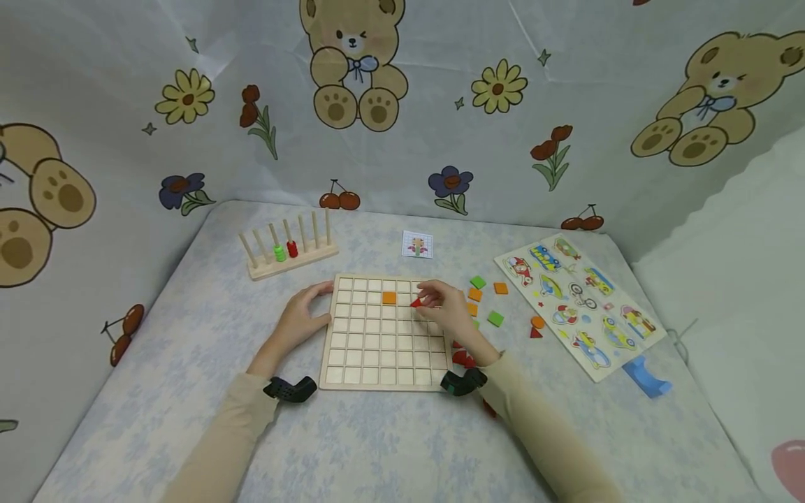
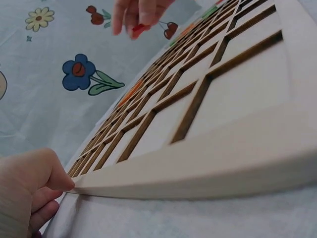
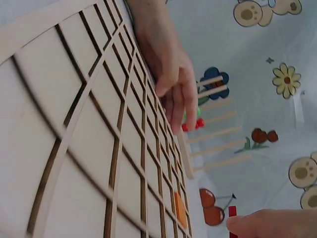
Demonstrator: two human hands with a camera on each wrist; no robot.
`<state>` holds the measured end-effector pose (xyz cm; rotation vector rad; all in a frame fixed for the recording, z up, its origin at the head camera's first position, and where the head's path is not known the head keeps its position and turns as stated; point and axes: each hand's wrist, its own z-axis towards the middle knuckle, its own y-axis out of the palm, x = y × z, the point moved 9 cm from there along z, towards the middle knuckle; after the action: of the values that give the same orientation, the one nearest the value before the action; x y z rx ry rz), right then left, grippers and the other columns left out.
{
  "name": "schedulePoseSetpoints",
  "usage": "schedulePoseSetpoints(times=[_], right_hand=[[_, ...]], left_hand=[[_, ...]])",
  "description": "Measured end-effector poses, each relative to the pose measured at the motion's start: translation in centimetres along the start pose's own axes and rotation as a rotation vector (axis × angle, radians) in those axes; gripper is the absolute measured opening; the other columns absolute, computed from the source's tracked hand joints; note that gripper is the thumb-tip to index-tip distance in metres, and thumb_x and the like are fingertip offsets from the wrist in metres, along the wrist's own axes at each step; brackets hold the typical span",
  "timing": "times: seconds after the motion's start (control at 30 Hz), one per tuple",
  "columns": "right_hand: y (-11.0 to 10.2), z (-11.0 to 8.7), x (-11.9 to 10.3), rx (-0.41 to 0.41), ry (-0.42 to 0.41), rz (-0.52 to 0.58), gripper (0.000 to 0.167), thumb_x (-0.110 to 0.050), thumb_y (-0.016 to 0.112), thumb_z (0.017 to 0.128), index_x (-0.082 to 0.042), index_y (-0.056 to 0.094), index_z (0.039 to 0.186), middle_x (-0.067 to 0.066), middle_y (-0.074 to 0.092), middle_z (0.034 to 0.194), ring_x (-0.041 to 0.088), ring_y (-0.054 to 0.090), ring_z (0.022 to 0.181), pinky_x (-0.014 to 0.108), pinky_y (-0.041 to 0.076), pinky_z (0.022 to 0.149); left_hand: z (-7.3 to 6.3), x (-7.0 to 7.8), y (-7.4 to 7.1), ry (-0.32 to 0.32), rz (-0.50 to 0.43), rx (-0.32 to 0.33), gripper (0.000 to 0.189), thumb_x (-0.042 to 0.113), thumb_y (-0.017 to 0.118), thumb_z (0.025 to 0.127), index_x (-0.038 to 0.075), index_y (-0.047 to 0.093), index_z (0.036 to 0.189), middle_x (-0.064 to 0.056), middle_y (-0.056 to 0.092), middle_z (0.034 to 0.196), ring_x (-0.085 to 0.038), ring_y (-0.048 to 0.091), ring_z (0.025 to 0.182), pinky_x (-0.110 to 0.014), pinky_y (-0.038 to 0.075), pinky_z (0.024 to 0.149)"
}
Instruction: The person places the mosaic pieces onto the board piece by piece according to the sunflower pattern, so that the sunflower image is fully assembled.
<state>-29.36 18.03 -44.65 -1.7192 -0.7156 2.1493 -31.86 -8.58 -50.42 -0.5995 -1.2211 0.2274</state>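
Observation:
A wooden grid board [image 1: 363,340] lies in the middle of the table, with one orange square tile [image 1: 389,298] in a cell of its upper part. My right hand [image 1: 445,307] pinches a small red triangular tile [image 1: 416,302] over the board's upper right cells. In the right wrist view a thumb holds that red tile [image 3: 233,218], seen edge-on. My left hand [image 1: 300,318] rests at the board's left edge, thumb and fingers apart. In the left wrist view the left hand [image 2: 34,183] touches the frame's side with bent fingers.
Green tiles [image 1: 495,318], orange tiles [image 1: 500,288] and red tiles [image 1: 464,359] lie right of the board. Behind stand a peg rack [image 1: 295,261] with green and red rings and a small picture card [image 1: 418,244]. A picture puzzle board [image 1: 581,307] and blue piece [image 1: 646,377] lie farther right.

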Motion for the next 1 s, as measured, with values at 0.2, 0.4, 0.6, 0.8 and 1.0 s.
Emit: schedulePoseSetpoints(times=[0.2, 0.4, 0.6, 0.8, 1.0], right_hand=[[5.5, 2.3, -1.8, -0.127, -0.013, -0.004, 0.042, 0.001, 0.071, 0.079, 0.004, 0.06, 0.12, 0.018, 0.066, 0.101, 0.026, 0.063, 0.083, 0.025, 0.053, 0.072], [8.1, 2.8, -1.9, -0.164, -0.022, -0.069, 0.039, 0.001, 0.072, 0.079, 0.001, 0.062, 0.117, 0.014, 0.066, 0.096, 0.017, 0.059, 0.074, 0.021, 0.049, 0.065], [8.7, 2.7, -2.2, -0.144, -0.07, -0.094, 0.037, 0.002, 0.07, 0.08, 0.003, 0.062, 0.116, 0.015, 0.065, 0.094, 0.016, 0.057, 0.072, 0.021, 0.049, 0.063], [7.9, 3.8, -2.0, -0.08, -0.042, -0.079, 0.037, 0.002, 0.07, 0.08, 0.003, 0.062, 0.116, 0.015, 0.065, 0.095, 0.017, 0.058, 0.073, 0.023, 0.048, 0.064], [8.0, 5.1, -1.2, -0.078, -0.001, -0.098, 0.035, -0.004, 0.071, 0.082, 0.0, 0.063, 0.115, 0.014, 0.066, 0.095, 0.014, 0.051, 0.067, 0.021, 0.043, 0.059]], left_hand=[[-0.1, 0.3, 0.0, 0.009, -0.019, 0.006, 0.062, 0.007, 0.068, 0.08, 0.007, 0.048, 0.139, -0.014, 0.057, 0.133, -0.034, 0.046, 0.128, -0.055, 0.03, 0.11], [-0.2, 0.1, 0.3, -0.013, -0.026, -0.009, 0.061, 0.008, 0.068, 0.081, 0.009, 0.048, 0.139, -0.013, 0.056, 0.135, -0.033, 0.044, 0.131, -0.053, 0.029, 0.112], [0.0, 0.2, 0.2, -0.023, 0.004, -0.001, 0.06, 0.009, 0.067, 0.081, 0.009, 0.049, 0.138, -0.013, 0.056, 0.134, -0.033, 0.045, 0.13, -0.053, 0.03, 0.111], [0.0, -0.1, 0.1, -0.031, 0.01, -0.005, 0.06, 0.01, 0.067, 0.082, 0.01, 0.049, 0.139, -0.011, 0.055, 0.135, -0.031, 0.044, 0.131, -0.053, 0.03, 0.112], [0.1, -0.5, 0.1, -0.033, 0.008, -0.006, 0.06, 0.011, 0.067, 0.081, 0.011, 0.049, 0.139, -0.011, 0.056, 0.135, -0.031, 0.044, 0.131, -0.052, 0.03, 0.112]])
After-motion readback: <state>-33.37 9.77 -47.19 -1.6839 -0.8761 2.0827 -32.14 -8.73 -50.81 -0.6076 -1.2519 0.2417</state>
